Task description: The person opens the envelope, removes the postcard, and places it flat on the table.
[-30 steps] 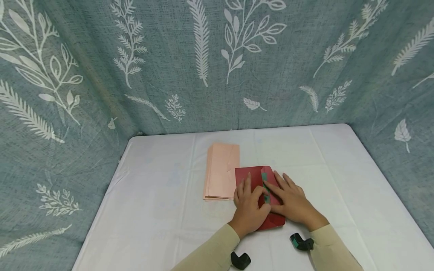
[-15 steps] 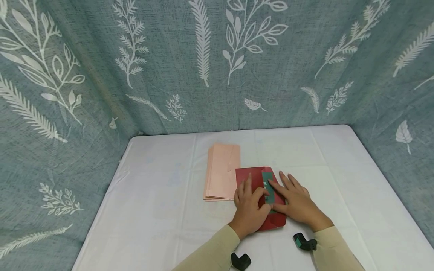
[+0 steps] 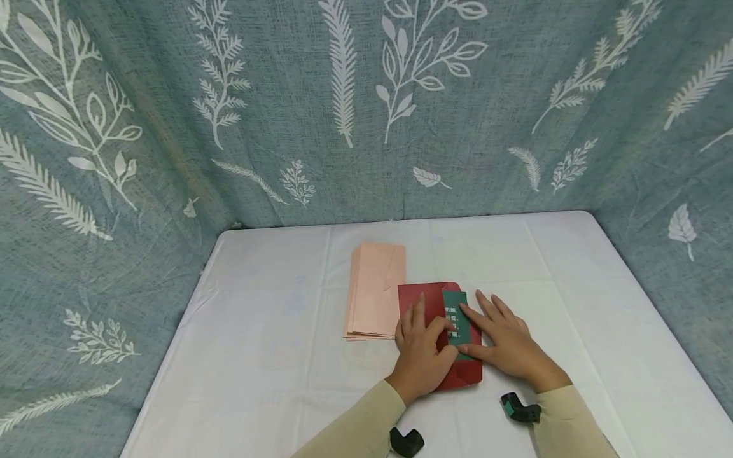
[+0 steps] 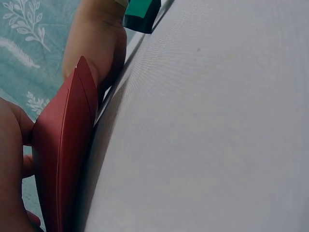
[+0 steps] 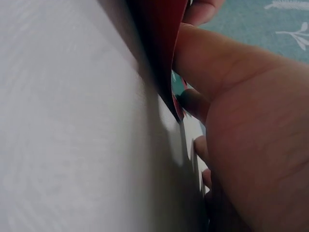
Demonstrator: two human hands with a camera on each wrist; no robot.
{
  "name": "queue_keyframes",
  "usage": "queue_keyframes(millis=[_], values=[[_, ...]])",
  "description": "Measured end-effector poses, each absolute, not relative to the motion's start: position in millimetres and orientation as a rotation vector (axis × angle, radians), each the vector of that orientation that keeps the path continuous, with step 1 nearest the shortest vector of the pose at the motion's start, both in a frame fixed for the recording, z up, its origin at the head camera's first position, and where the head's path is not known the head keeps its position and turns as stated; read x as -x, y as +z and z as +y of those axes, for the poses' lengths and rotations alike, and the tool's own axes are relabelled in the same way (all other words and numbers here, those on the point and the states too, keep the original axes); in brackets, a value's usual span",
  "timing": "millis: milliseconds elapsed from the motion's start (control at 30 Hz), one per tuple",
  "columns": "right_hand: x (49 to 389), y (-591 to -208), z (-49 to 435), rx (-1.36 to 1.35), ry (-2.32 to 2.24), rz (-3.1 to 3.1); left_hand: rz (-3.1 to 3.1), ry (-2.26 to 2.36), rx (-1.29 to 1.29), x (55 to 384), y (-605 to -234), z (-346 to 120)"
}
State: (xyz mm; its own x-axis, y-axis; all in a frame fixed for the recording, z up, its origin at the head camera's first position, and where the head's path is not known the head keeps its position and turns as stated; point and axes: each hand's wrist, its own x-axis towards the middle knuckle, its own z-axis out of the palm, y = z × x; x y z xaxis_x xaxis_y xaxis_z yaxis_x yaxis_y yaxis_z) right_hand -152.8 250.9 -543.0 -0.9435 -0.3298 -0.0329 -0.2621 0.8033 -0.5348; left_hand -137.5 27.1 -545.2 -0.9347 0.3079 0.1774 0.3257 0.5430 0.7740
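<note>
A red envelope (image 3: 420,294) lies on the white table, its flap side to the right. A green card (image 3: 455,299) with white printed characters reaches out of it over the flap. On the envelope's left part rests my left hand (image 3: 420,356), index finger and thumb bent toward the card. Thumb and index fingertip of my right hand (image 3: 506,346) touch the card, set apart along it; the other fingers extend past it. In the left wrist view the envelope (image 4: 60,140) bulges beneath the left hand (image 4: 9,164). Only a sliver of the card (image 5: 178,84) shows in the right wrist view.
A stack of pale pink envelopes (image 3: 375,292) lies just left of the red one, partly behind the left hand. White cloth covers the table (image 3: 258,356). Leaf-patterned curtains (image 3: 366,178) hang around it. Black wrist devices (image 3: 406,441) sit at both sleeves.
My right hand has shifted to the right and the green card has slid with it, showing more of its surface and its printed characters. The left hand and envelope stay nearly still.
</note>
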Motion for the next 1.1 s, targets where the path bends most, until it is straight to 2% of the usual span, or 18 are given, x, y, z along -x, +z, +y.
queue_keyframes(millis=[1100], values=[[143.9, -547.6, 272.7, 0.394, -0.879, 2.865, -2.747, -1.384, 0.562, 135.5, -548.1, 25.7]])
